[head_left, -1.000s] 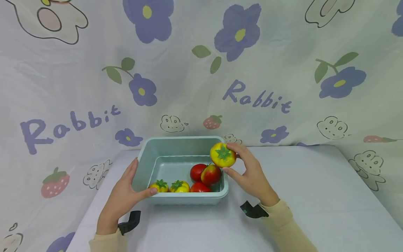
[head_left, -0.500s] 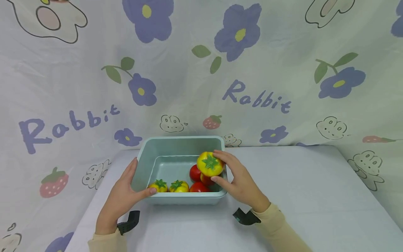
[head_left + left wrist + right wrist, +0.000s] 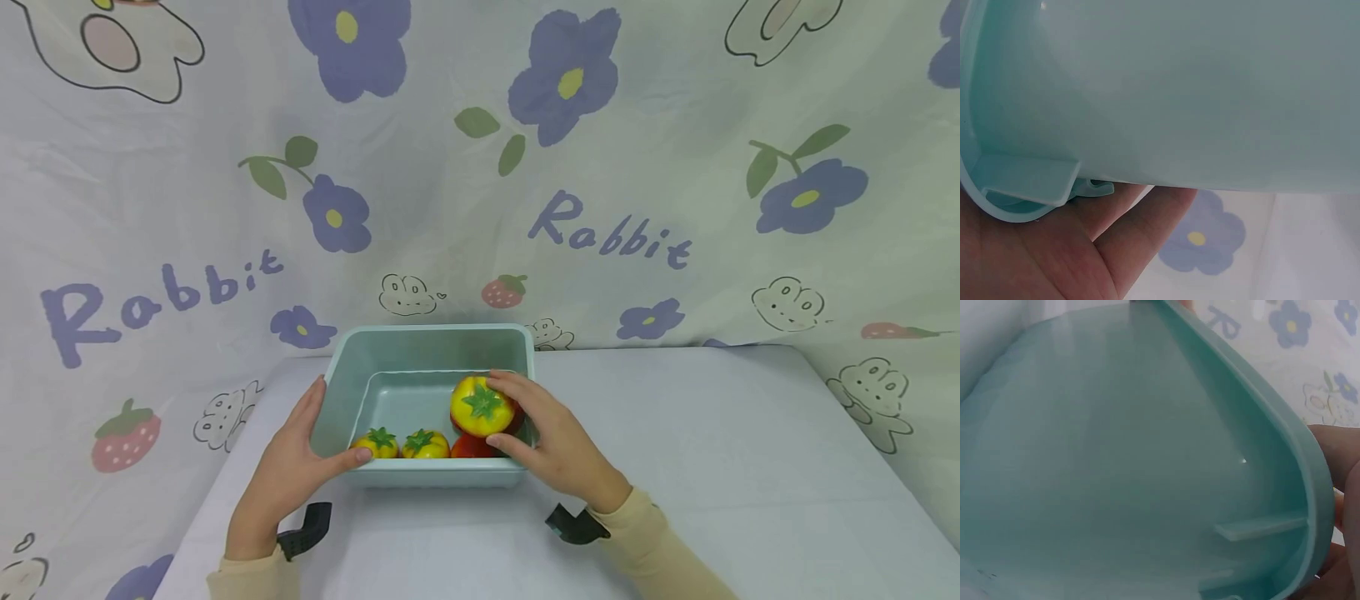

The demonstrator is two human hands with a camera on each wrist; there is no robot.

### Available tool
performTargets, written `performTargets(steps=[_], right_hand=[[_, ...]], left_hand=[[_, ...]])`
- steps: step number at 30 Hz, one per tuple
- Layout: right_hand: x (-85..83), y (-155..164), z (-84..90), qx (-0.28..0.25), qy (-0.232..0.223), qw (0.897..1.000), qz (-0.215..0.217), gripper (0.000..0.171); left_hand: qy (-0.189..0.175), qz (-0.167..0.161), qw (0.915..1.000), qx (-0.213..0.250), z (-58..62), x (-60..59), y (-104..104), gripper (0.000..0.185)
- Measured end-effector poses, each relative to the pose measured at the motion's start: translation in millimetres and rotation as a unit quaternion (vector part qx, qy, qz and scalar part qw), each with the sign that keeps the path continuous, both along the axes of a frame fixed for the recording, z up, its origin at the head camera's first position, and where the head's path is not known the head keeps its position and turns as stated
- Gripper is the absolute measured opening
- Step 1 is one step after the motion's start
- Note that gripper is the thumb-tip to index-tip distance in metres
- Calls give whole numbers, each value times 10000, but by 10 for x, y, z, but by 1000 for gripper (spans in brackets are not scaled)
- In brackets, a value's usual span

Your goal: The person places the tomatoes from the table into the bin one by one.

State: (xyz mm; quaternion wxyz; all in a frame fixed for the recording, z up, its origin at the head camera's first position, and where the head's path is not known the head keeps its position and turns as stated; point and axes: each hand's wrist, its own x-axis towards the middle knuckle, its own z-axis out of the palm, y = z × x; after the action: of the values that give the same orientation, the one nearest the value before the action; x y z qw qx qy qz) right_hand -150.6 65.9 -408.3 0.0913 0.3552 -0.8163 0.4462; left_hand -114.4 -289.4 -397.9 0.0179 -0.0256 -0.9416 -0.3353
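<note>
My right hand [image 3: 555, 437] holds a ribbed yellow tomato [image 3: 480, 404], reddish beneath with a green star-shaped leaf top, between thumb and fingers. It is inside the right part of a pale green plastic bin [image 3: 435, 475], over red fruit [image 3: 472, 447] that it partly hides. Whether it touches that fruit cannot be told. My left hand [image 3: 285, 475] grips the bin's front left corner, thumb over the front rim, fingers along the outer left side; the left wrist view shows the bin wall [image 3: 1179, 94] against the palm. The right wrist view is filled by the bin's outside [image 3: 1116, 425].
Two smaller yellow tomatoes with green tops, a left one [image 3: 378, 444] and a right one [image 3: 426, 444], lie along the bin's front wall. The bin stands on a white-covered table [image 3: 712, 450]. A printed cloth [image 3: 435, 183] hangs behind it.
My right hand has carried the yellow tomato from above the bin's right rim leftward and down into the bin, covering the red fruit at the back. The left hand stays on the bin.
</note>
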Motion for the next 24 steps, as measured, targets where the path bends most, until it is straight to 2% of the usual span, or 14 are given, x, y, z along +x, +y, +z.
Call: performTargets(steps=[13,24], right_hand=[[27,-55,-69,292,223,9993,-1,63],[25,-65,-93,292,161,9994,-98,68]], left_hand=[[-44,29,10000,61,12,14,3,121],[-48,50,10000,34,4,-9,11,120]])
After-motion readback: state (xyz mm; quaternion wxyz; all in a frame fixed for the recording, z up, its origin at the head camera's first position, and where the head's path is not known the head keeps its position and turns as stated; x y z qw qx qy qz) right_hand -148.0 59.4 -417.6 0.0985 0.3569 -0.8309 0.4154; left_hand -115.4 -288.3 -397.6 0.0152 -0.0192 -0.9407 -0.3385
